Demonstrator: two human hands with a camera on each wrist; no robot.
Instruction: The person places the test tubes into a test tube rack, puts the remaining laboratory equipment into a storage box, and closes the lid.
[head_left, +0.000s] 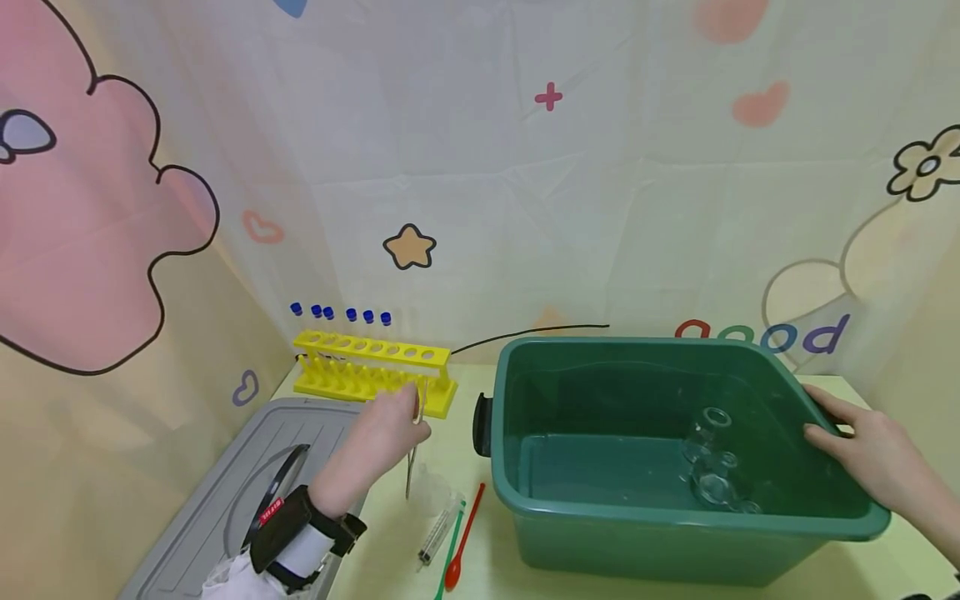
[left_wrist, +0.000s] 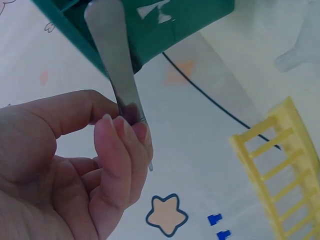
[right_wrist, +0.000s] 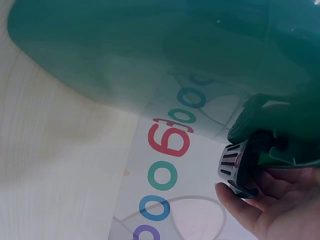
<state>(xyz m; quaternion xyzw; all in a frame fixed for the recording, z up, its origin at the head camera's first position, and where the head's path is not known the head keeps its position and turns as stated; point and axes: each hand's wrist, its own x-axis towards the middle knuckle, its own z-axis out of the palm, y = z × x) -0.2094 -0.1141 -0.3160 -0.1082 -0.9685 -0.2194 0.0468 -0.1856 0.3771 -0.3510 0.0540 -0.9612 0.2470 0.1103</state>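
Beside plastic tub (head_left: pixel 637 546), metal tweezers (left_wrist: pixel 111 45)

Table (head_left: pixel 467 450) beneath bin (head_left: pixel 645 543), rack (head_left: pixel 375 385), syringe (head_left: pixel 441 532), red spoon (head_left: pixel 454 569)

Behind the green tub (head_left: pixel 645 550), the word "good" (head_left: pixel 777 338) is printed on the wall sheet (head_left: pixel 480 125) in red, green, blue and purple letters. The tub's glossy side mirrors some letters in the right wrist view. Above the tub, the sheet bears a red plus sign (head_left: pixel 549 97). Left of the tub, a red label (head_left: pixel 271 511) on a black wrist strap (head_left: pixel 283 532) has what may be lettering, too small to read.
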